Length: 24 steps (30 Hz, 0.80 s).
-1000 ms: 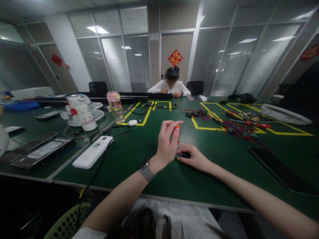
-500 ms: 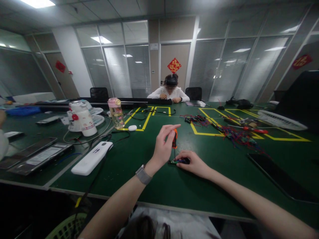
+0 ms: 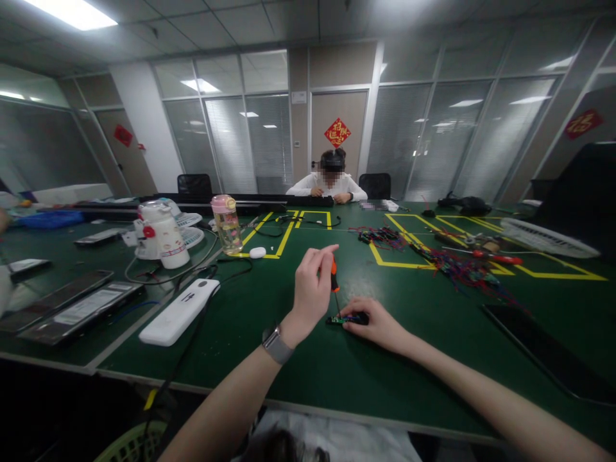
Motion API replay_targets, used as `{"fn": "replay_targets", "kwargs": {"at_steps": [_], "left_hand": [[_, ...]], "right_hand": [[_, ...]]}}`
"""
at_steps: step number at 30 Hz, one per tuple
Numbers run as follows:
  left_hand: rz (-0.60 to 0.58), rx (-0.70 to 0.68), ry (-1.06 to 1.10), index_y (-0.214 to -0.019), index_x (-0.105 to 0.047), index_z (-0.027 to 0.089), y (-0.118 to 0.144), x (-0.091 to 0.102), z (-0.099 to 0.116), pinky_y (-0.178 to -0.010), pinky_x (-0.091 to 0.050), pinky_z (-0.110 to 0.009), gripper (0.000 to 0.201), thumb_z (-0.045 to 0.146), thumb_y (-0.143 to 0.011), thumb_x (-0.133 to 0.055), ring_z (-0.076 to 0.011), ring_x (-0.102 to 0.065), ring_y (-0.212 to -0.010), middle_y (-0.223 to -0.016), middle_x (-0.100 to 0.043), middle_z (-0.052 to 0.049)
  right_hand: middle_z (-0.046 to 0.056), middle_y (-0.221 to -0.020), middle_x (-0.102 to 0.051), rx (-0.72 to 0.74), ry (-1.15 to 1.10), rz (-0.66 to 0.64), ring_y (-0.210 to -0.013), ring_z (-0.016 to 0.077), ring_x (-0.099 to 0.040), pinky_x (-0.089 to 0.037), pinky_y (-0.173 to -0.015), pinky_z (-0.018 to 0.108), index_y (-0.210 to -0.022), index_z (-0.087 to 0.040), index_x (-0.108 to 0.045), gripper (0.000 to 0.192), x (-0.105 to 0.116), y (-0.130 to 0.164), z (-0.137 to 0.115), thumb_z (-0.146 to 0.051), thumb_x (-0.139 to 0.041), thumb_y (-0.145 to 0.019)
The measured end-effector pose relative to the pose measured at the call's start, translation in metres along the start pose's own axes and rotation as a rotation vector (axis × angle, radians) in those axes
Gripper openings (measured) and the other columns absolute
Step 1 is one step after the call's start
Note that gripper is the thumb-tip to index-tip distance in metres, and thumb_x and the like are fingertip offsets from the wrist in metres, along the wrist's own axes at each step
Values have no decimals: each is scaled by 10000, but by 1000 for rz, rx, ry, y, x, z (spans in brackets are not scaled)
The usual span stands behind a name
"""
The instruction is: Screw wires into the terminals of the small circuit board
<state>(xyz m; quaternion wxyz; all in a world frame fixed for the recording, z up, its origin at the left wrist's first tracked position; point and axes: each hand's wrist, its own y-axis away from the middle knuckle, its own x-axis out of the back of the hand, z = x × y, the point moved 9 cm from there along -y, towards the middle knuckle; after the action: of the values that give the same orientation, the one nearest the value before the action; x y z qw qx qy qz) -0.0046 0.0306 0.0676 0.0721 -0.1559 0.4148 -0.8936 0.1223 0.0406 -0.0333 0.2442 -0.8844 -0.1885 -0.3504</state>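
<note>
An orange-and-black screwdriver (image 3: 335,280) stands nearly upright in my left hand (image 3: 312,287), its handle partly hidden behind the fingers. The thin shaft reaches down to a small green circuit board (image 3: 335,319) on the table; whether the tip sits in a screw is too small to tell. My right hand (image 3: 375,324) pinches the board's right part, where dark pieces show under the fingertips. A grey-banded watch is on my left wrist.
Bundles of red, blue and black wires (image 3: 452,264) lie to the right, beside a dark flat panel (image 3: 534,350). On the left are a white power bank-like case (image 3: 180,312), a pink-lidded bottle (image 3: 226,224) and a white jug (image 3: 166,237). A person (image 3: 332,183) sits opposite.
My left hand has turned slightly, and the screwdriver handle now leans a little to the left. My right hand keeps holding the board. The whole view has shifted slightly downward.
</note>
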Motion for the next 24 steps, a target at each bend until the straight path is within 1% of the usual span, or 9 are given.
{"fn": "replay_targets", "kwargs": {"at_steps": [2, 4, 6, 9, 11, 15, 18, 21, 24], "left_hand": [[-68, 60, 139, -1254, -565, 199, -1, -7, -8, -840, -498, -306, 338, 278, -984, -376, -161, -619, -960, -1092, -635, -80], [-117, 119, 277, -1294, -531, 193, -1, -14, -15, -816, -525, -300, 355, 285, -971, -413, -165, -641, -960, -1137, -636, -92], [-104, 140, 302, -1212, -597, 192, -3, -13, -19, -731, -542, -266, 315, 292, -928, -508, -152, -651, -861, -1041, -652, -77], [15, 94, 143, -950, -699, 186, -5, 1, -15, -626, -509, -215, 180, 299, -812, -678, -122, -592, -731, -849, -589, -25], [60, 47, 59, -888, -707, 189, -5, 7, -9, -629, -492, -215, 155, 312, -793, -701, -114, -557, -707, -801, -541, -9], [-86, 9, 155, -1189, -619, 226, 1, -9, -1, -767, -516, -263, 291, 278, -954, -456, -135, -603, -850, -973, -605, -52], [-206, 33, 321, -1316, -507, 218, 5, -23, 1, -791, -544, -282, 364, 256, -979, -375, -155, -632, -944, -1158, -606, -90], [-260, 32, 348, -1255, -562, 217, 5, -27, 4, -702, -555, -252, 328, 268, -953, -446, -143, -645, -847, -1089, -621, -80], [-175, -4, 223, -1064, -676, 220, 2, -17, 5, -647, -522, -219, 213, 269, -868, -607, -121, -597, -758, -911, -586, -33]], "right_hand": [[55, -852, -693, 0, -2, -2, -822, 197, -617, -459, -796, 323, -894, -188, -747, 162, 0, 0, -1, -178, -658, -759], [58, -856, -693, -8, 2, -2, -828, 201, -617, -458, -800, 328, -890, -184, -746, 157, 0, 0, 0, -178, -660, -758], [60, -853, -691, -17, 10, -3, -833, 207, -616, -456, -804, 333, -890, -182, -746, 159, -1, -1, 1, -173, -662, -756], [57, -851, -689, -22, 24, -1, -841, 211, -614, -450, -809, 339, -890, -185, -745, 159, -1, 0, 2, -170, -667, -753], [56, -854, -688, -13, 36, 3, -849, 212, -613, -445, -813, 342, -890, -189, -743, 154, -1, 0, 2, -172, -669, -756], [56, -851, -693, 17, 50, 6, -845, 211, -613, -451, -804, 337, -879, -195, -745, 138, 0, 0, -1, -180, -671, -763], [56, -863, -697, 30, 53, 6, -835, 207, -612, -455, -816, 347, -887, -205, -747, 144, 0, 0, 0, -186, -674, -765], [54, -867, -697, 39, 49, 7, -842, 211, -608, -457, -818, 350, -888, -212, -748, 146, -1, 0, 1, -186, -673, -766], [52, -862, -692, 40, 43, 5, -847, 211, -608, -457, -803, 340, -889, -211, -749, 146, -1, 0, 1, -179, -673, -769]]}}
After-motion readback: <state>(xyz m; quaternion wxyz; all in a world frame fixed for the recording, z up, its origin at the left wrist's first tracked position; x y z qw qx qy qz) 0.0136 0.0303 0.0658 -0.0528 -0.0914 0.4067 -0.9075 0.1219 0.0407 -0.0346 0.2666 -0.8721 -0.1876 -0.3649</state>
